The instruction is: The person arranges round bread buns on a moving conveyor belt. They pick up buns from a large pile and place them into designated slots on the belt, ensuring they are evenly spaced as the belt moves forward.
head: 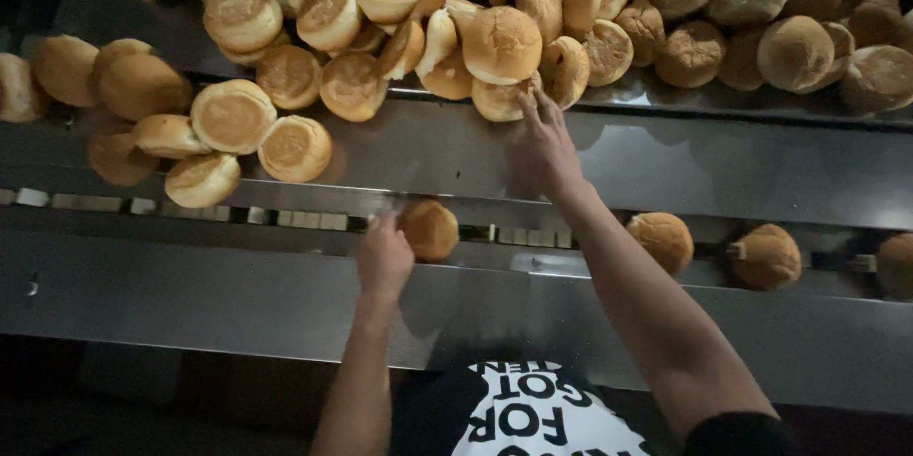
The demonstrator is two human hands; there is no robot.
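— What are the hands on?

— The left hand sits at the channel, its grip spread and the fingertips just beside a round bun, golden and matte, lying in that slot. I cannot tell whether they touch it. The right hand reaches up the slope, fingers fanned wide, tips against the lowest bun of the heap, a pale, flat-bottomed one.

— And the heap itself?

— A pile of buns runs across the whole top: domed crusts, some smooth and browned, some turned over showing lighter, floury undersides. A smaller cluster has slid lower on the left, touching one another.

— Any room to move?

— Between the heap's lower edge and the channel runs a bare band of sloped steel surface, brushed, dully reflective, with long straight folded edges. Three more buns sit well apart along the channel to the right, so open gaps lie between them.

— The room?

— Dim. A wide steel panel stands nearer the person, dark below it, and a black shirt with white lettering shows at the bottom.
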